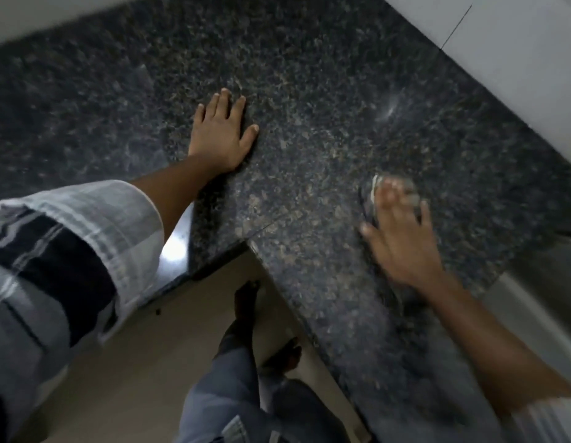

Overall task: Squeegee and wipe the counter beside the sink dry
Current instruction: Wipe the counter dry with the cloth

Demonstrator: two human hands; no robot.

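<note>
The left hand lies flat and empty on the granite tabletop; the blurred right hand presses a cloth. Overlapping, firm strokes should dry best.

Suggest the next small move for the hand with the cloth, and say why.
Probably sweep the right hand and its blurred grey cloth on across the dark speckled granite counter: the left hand lies flat, bracing, and a wet-looking glint shows farther back.

Dark speckled granite tabletop, L-shaped around an inner corner, seam line across it, faint glossy sheen, blurred grey striped cloth lying flat on it near the right side
</note>
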